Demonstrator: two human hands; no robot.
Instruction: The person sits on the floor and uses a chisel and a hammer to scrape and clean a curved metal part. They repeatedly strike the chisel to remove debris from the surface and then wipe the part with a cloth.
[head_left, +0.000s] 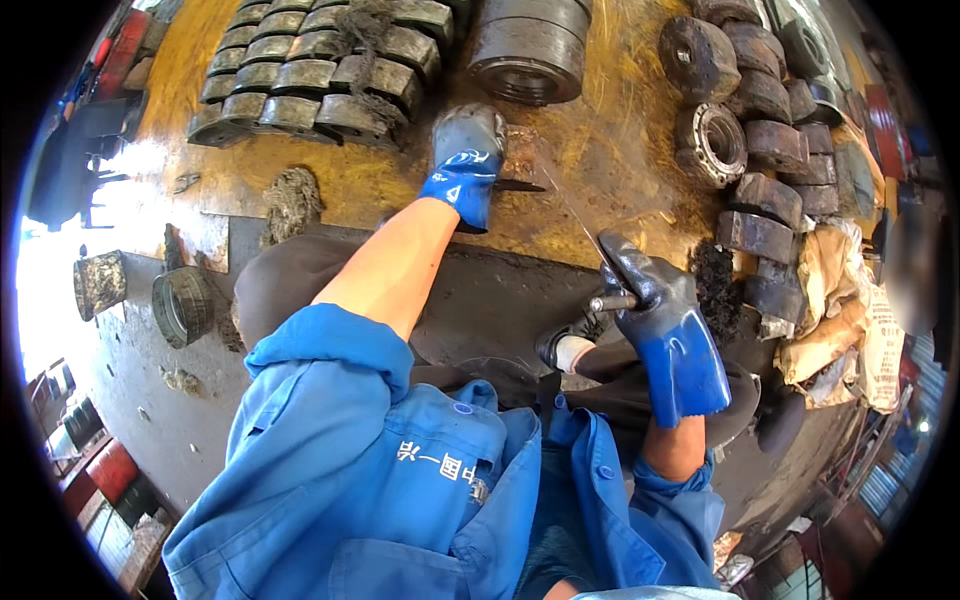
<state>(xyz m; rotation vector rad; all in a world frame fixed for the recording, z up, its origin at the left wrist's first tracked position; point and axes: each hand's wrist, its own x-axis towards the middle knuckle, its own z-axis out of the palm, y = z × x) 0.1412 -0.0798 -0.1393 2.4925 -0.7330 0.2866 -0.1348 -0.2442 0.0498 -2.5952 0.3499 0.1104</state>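
My left hand (468, 142), in a blue-and-grey glove, is closed at the left side of a rusty brown metal block (522, 158) on the oily yellow tabletop. Its fingertips are partly hidden. My right hand (648, 285), gloved alike, grips a slim metal rod tool (578, 218) in front of the table edge. The rod's thin far end points toward the block; a short round metal piece (612, 302) sticks out of the fist on the left. Just beyond my left hand stands a large dark metal cylinder (530, 50).
Rows of dark curved metal blocks (300, 75) stand at the far left, with a fibre wad (293, 200) nearer. Thick metal rings (712, 146) and nuts line the right side, beside crumpled paper sacks (835, 310). A metal ring (184, 305) lies at the left.
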